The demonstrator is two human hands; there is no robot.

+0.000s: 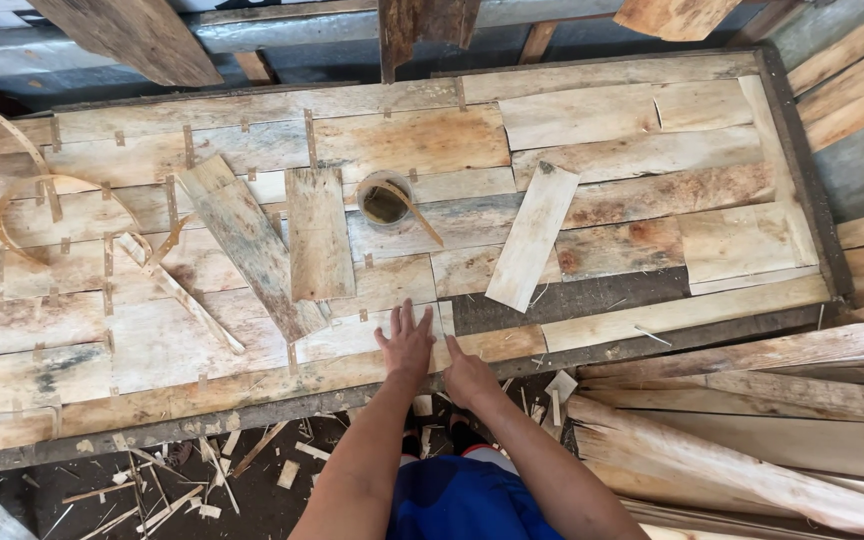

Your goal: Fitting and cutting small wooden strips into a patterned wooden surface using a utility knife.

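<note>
Here, in the head view, the left hand (407, 345) lies flat, fingers spread, on a pale veneer piece (372, 335) near the front edge of the worktable (252, 405). The right hand (467, 378) rests just beside it at the same edge, index finger extended toward the sheet's right end, the other fingers curled; neither hand is clamped on anything.

The step in hand appears to be pressing and aligning this piece within the patchwork of veneer sheets joined by small tape tabs. Immediately right of the hands, a dark gap (572, 298) remains uncovered.

Loose strips lie on top: a long pale strip (532, 237), a square-ended board (319, 235) and a grey angled board (252, 245). A small round pot (384, 200) stands mid-table.

Judged from this layout, the next move calls for a strip sized to the gap, butted edge to edge.
</note>
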